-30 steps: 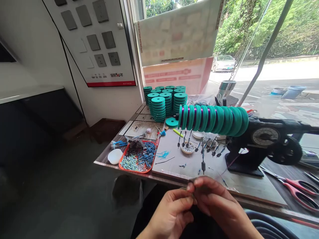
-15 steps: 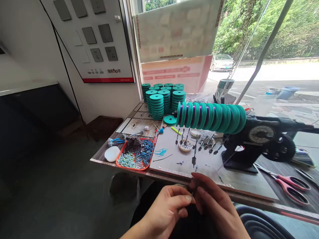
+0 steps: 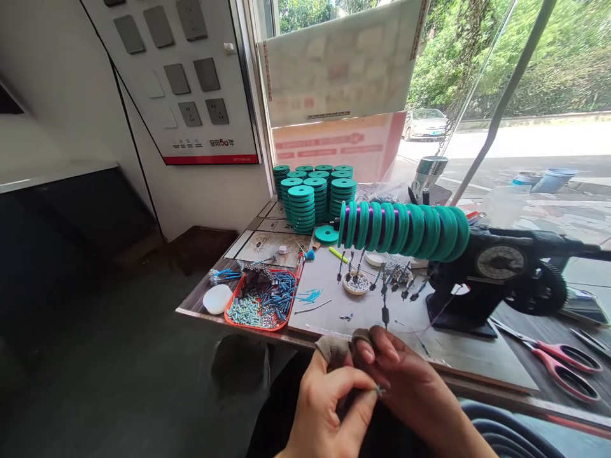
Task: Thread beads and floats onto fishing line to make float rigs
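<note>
In front of the table edge, my left hand pinches a small pale-blue piece between thumb and forefinger; its exact kind is too small to tell. My right hand is beside it, fingers curled in and close to the piece. What those fingers grip, if anything, is hidden. Beige cloth covers wrap some fingers. Above the hands, a row of teal spools with purple line sits on a black winding machine. Below the spools, several dark weights hang on short strands.
An orange tray of small blue and green parts stands left, beside a white lump. Teal spool stacks rise behind. A round dish holds pale beads. Pink-handled scissors lie at right on the table.
Both hands have turned and come closer together, with fingers more curled. The pale-blue tip now shows past my left fingertips. The view has tilted slightly upward.
</note>
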Demonstrator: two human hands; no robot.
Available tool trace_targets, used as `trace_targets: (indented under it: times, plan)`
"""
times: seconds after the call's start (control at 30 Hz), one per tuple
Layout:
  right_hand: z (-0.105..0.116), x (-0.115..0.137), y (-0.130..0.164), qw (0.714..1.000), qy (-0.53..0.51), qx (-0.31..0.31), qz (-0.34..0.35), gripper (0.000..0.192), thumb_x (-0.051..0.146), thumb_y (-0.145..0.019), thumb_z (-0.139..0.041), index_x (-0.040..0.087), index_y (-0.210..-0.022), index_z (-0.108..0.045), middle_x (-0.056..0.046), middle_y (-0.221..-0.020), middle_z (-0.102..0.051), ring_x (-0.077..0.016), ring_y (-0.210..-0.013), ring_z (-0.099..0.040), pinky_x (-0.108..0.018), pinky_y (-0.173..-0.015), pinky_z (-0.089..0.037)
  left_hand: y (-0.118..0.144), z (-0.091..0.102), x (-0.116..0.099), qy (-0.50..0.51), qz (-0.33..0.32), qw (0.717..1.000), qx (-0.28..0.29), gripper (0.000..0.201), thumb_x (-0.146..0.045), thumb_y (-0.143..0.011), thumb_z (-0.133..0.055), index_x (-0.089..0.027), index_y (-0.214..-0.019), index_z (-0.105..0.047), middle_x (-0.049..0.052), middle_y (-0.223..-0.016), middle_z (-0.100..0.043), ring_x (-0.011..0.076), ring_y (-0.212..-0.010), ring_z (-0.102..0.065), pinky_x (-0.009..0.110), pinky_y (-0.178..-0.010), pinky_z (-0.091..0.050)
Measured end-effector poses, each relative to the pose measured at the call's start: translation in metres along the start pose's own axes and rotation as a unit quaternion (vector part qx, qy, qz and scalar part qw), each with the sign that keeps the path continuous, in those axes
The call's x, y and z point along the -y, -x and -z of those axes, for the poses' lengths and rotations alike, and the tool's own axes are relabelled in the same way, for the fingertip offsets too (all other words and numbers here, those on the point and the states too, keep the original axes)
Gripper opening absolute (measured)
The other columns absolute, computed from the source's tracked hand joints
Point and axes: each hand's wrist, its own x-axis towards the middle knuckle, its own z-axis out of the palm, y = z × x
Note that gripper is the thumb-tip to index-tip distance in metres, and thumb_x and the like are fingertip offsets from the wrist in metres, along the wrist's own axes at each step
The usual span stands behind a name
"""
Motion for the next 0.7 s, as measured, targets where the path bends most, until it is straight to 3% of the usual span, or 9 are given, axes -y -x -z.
trace_targets:
  times: [0.07, 0.1, 0.2, 0.23, 0.3, 0.4, 0.5, 0.57, 0.7]
  plan:
    - [0.0, -0.002, 0.002, 1.0, -0.007, -0.007, 0.012, 0.032, 0.029, -0.059, -0.071, 0.02, -0.053, -0.041, 0.005, -0.063, -0.051, -0.0058, -0.044, -0.03, -0.024, -0.054, -0.039, -0.002, -0.002, 0.003, 0.129, 0.08, 0.988, 0.011, 0.014, -0.032, -0.069, -0.07, -0.02, -0.064, -0.073, 0.005, -0.075, -0.057, 0.0166, -0.069, -0.05, 0.027, -0.066, -0.04]
    - [-0.001, -0.002, 0.003, 1.0, -0.01, -0.016, 0.016, 0.032, 0.029, -0.058, -0.072, 0.02, -0.054, -0.042, 0.005, -0.062, -0.051, -0.0059, -0.044, -0.031, -0.023, -0.053, -0.038, -0.003, -0.004, 0.005, 0.214, 0.147, 0.966, 0.016, 0.017, -0.035, -0.065, -0.074, -0.018, -0.063, -0.073, 0.004, -0.07, -0.056, 0.0141, -0.064, -0.048, 0.025, -0.062, -0.039]
    - [0.0, -0.001, 0.011, 0.998, -0.007, -0.053, 0.019, 0.023, 0.028, -0.058, -0.075, 0.021, -0.057, -0.053, 0.003, -0.06, -0.055, -0.0078, -0.047, -0.039, -0.02, -0.049, -0.035, -0.005, -0.01, 0.01, 0.42, 0.321, 0.849, 0.022, 0.028, -0.034, -0.047, -0.086, -0.015, -0.06, -0.071, -0.001, -0.058, -0.052, 0.0079, -0.055, -0.043, 0.018, -0.052, -0.033]
    - [0.001, 0.0, 0.013, 0.998, 0.002, -0.06, 0.02, 0.02, 0.027, -0.058, -0.075, 0.022, -0.058, -0.056, 0.002, -0.061, -0.057, -0.0085, -0.049, -0.041, -0.02, -0.049, -0.035, -0.006, -0.012, 0.012, 0.453, 0.348, 0.821, 0.021, 0.03, -0.031, -0.042, -0.088, -0.013, -0.059, -0.07, -0.002, -0.055, -0.05, 0.0066, -0.054, -0.042, 0.017, -0.049, -0.03]
    - [0.004, 0.001, 0.017, 0.997, 0.045, -0.063, 0.025, 0.012, 0.027, -0.06, -0.074, 0.023, -0.061, -0.062, 0.001, -0.064, -0.062, -0.0083, -0.046, -0.041, -0.021, -0.046, -0.034, -0.006, -0.015, 0.013, 0.485, 0.367, 0.793, 0.03, 0.031, -0.026, -0.039, -0.089, -0.012, -0.056, -0.069, -0.004, -0.05, -0.045, 0.0046, -0.049, -0.038, 0.015, -0.045, -0.027]
    - [0.01, 0.002, 0.022, 0.977, 0.193, -0.078, 0.044, 0.015, 0.033, -0.067, -0.069, 0.025, -0.081, -0.069, -0.001, -0.075, -0.068, -0.0085, -0.043, -0.044, -0.023, -0.046, -0.039, -0.006, -0.016, 0.012, 0.487, 0.368, 0.79, 0.05, 0.028, -0.024, -0.04, -0.089, -0.011, -0.053, -0.067, -0.005, -0.045, -0.042, 0.0041, -0.046, -0.037, 0.015, -0.044, -0.027]
    - [0.016, 0.0, 0.028, 0.911, 0.387, -0.105, 0.095, 0.025, 0.037, -0.076, -0.064, 0.025, -0.096, -0.069, -0.004, -0.086, -0.07, -0.018, -0.07, -0.062, -0.029, -0.066, -0.05, -0.006, -0.014, 0.01, 0.46, 0.38, 0.801, 0.048, 0.026, -0.021, -0.041, -0.087, -0.01, -0.054, -0.067, -0.002, -0.049, -0.049, 0.0052, -0.049, -0.043, 0.015, -0.044, -0.029]
    - [0.02, -0.003, 0.032, 0.859, 0.476, -0.126, 0.142, 0.023, 0.041, -0.077, -0.063, 0.024, -0.091, -0.07, -0.005, -0.084, -0.07, -0.0221, -0.08, -0.064, -0.03, -0.072, -0.051, -0.006, -0.012, 0.011, 0.446, 0.392, 0.804, 0.028, 0.025, -0.018, -0.04, -0.086, -0.01, -0.055, -0.068, -0.002, -0.051, -0.051, 0.0048, -0.049, -0.042, 0.015, -0.044, -0.028]
    - [0.027, -0.014, 0.033, 0.803, 0.53, -0.17, 0.212, 0.022, 0.045, -0.077, -0.063, 0.024, -0.073, -0.069, -0.002, -0.069, -0.069, -0.0188, -0.063, -0.064, -0.024, -0.06, -0.05, -0.007, -0.011, 0.013, 0.424, 0.404, 0.811, 0.015, 0.022, -0.015, -0.042, -0.083, -0.01, -0.057, -0.067, -0.002, -0.052, -0.051, 0.0055, -0.052, -0.041, 0.016, -0.046, -0.03]
